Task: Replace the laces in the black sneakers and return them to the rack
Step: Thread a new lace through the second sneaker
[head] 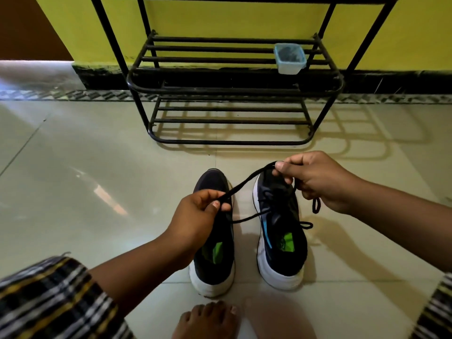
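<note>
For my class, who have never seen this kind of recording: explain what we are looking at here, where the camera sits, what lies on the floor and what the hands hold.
There is one picture, taken by a camera worn on a person's head, looking forward and down. No machine is involved: these are a person's two bare hands. The left hand and the right hand each pinch one black lace, stretched between them. On the tiled floor stand two dark sneakers with white soles: the left sneaker and the right sneaker, which has a lace threaded in it. Behind them stands a black metal rack against a yellow wall, with a small clear container on one shelf. A bare foot shows at the bottom edge.
</note>
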`<state>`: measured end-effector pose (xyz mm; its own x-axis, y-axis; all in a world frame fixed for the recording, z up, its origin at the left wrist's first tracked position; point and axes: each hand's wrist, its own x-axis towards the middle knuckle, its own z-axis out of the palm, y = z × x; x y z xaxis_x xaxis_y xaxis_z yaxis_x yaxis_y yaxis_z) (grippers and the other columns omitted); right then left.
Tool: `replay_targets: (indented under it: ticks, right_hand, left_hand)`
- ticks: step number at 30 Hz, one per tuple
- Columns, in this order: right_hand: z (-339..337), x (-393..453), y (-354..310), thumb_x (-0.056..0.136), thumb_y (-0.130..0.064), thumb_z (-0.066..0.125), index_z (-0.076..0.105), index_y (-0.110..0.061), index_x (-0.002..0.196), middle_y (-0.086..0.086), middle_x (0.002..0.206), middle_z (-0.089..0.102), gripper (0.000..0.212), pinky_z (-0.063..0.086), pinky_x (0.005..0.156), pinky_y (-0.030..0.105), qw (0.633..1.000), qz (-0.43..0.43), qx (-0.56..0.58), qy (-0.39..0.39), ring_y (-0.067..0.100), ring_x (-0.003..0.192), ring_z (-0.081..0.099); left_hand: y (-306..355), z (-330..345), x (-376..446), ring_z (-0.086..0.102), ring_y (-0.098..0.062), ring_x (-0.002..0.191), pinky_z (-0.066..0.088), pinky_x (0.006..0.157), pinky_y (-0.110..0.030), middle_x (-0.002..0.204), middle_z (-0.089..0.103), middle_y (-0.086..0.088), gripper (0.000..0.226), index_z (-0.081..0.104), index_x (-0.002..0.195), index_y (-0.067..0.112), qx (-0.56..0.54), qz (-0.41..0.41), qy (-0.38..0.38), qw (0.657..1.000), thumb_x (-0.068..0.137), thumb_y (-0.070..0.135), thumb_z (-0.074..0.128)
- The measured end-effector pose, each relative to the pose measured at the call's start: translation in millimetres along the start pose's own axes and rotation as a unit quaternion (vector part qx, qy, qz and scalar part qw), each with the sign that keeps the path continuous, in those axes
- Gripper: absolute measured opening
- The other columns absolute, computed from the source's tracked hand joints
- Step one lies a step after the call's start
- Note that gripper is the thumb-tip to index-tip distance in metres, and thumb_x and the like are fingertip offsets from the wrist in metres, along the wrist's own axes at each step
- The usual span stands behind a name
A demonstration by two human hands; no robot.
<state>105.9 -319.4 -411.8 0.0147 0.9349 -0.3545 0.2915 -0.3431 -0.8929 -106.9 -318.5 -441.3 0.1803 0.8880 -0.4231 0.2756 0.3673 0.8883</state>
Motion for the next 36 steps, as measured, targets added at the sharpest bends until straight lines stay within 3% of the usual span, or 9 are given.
replay_targets:
  ticks: [6, 11, 14, 20, 23, 27, 31, 34, 36]
  right_hand:
    - [-2, 3, 0, 0.092, -0.01, 0.056, 0.065, -0.013, 0.102, 0.0, 0.059, 0.047, 0.015, 0.02, 0.037, 0.016, 0.997, 0.037, 0.062, -0.014, 0.004, 0.039, 0.026]
    - [1, 0, -4, 0.092, -0.005, 0.053, 0.067, -0.019, 0.093, 0.0, 0.058, 0.049, 0.02, 0.023, 0.039, 0.017, 0.999, 0.02, 0.032, -0.034, 0.005, 0.041, 0.031]
    - [2, 0, -3, 0.092, -0.006, 0.054, 0.067, -0.018, 0.094, 0.0, 0.057, 0.047, 0.018, 0.024, 0.038, 0.016, 0.999, 0.018, 0.025, -0.043, 0.005, 0.041, 0.031]
    - [2, -2, -5, 0.092, -0.005, 0.053, 0.067, -0.015, 0.095, 0.001, 0.059, 0.046, 0.017, 0.024, 0.041, 0.017, 0.997, 0.002, 0.013, -0.078, 0.009, 0.047, 0.03]
    - [4, -4, -8, 0.091, -0.006, 0.054, 0.067, -0.016, 0.091, -0.001, 0.057, 0.046, 0.017, 0.022, 0.043, 0.018, 0.994, -0.005, 0.011, -0.111, 0.008, 0.046, 0.03]
    - [3, -5, -9, 0.091, -0.005, 0.053, 0.069, -0.018, 0.085, -0.001, 0.058, 0.045, 0.021, 0.021, 0.045, 0.02, 0.989, -0.011, -0.006, -0.15, 0.01, 0.048, 0.028]
    - [3, -6, -9, 0.091, -0.005, 0.054, 0.07, -0.017, 0.088, 0.0, 0.061, 0.046, 0.02, 0.025, 0.047, 0.021, 0.985, -0.01, -0.02, -0.174, 0.01, 0.05, 0.032]
    - [3, -6, -12, 0.091, -0.006, 0.055, 0.069, -0.017, 0.089, -0.001, 0.061, 0.048, 0.018, 0.029, 0.047, 0.02, 0.979, -0.018, -0.037, -0.198, 0.006, 0.049, 0.039]
    - [4, -6, -14, 0.091, -0.008, 0.056, 0.069, -0.017, 0.089, 0.0, 0.064, 0.05, 0.017, 0.031, 0.047, 0.019, 0.975, -0.025, -0.051, -0.215, 0.005, 0.049, 0.042]
  left_hand:
    - [0, 0, -1, 0.061, -0.002, 0.091, 0.048, 0.092, -0.025, 0.089, 0.067, 0.016, 0.034, 0.068, 0.083, 0.03, 0.083, 0.047, -0.029, 0.995, 0.096, 0.006, 0.048]
    - [3, -1, 0, 0.066, 0.002, 0.077, 0.052, 0.083, -0.022, 0.075, 0.072, 0.013, 0.025, 0.073, 0.077, 0.026, 0.084, 0.094, -0.047, 0.991, 0.085, 0.004, 0.065]
    - [3, -1, 1, 0.068, -0.002, 0.08, 0.052, 0.084, -0.025, 0.079, 0.074, 0.009, 0.015, 0.073, 0.088, 0.024, 0.076, 0.099, -0.055, 0.991, 0.087, 0.011, 0.065]
    - [4, 2, -2, 0.067, -0.01, 0.093, 0.048, 0.098, -0.036, 0.084, 0.074, 0.008, 0.026, 0.058, 0.115, 0.031, 0.126, 0.062, -0.126, 0.982, 0.097, 0.014, 0.049]
    - [3, 3, -3, 0.065, -0.001, 0.067, 0.049, 0.079, -0.034, 0.081, 0.074, 0.008, 0.041, 0.038, 0.133, 0.026, 0.098, 0.037, -0.109, 0.989, 0.096, 0.016, 0.052]
    - [10, -2, -4, 0.059, 0.002, 0.05, 0.049, 0.087, -0.04, 0.08, 0.074, 0.001, 0.059, 0.027, 0.143, 0.032, 0.06, 0.041, -0.083, 0.994, 0.095, 0.009, 0.052]
    - [15, 3, -28, 0.067, -0.009, 0.085, 0.051, 0.086, -0.038, 0.113, 0.06, -0.03, 0.048, 0.026, 0.145, 0.002, 0.161, -0.01, -0.295, 0.942, 0.099, 0.004, 0.04]
    - [12, 2, -16, 0.061, 0.003, 0.058, 0.046, 0.056, -0.01, 0.101, 0.068, -0.024, 0.041, 0.046, 0.134, 0.008, 0.038, 0.051, -0.128, 0.99, 0.094, -0.002, 0.048]
    - [7, 3, -9, 0.065, -0.012, 0.07, 0.051, 0.07, -0.023, 0.087, 0.074, -0.009, 0.034, 0.054, 0.125, 0.017, 0.046, 0.047, -0.118, 0.991, 0.094, 0.004, 0.053]
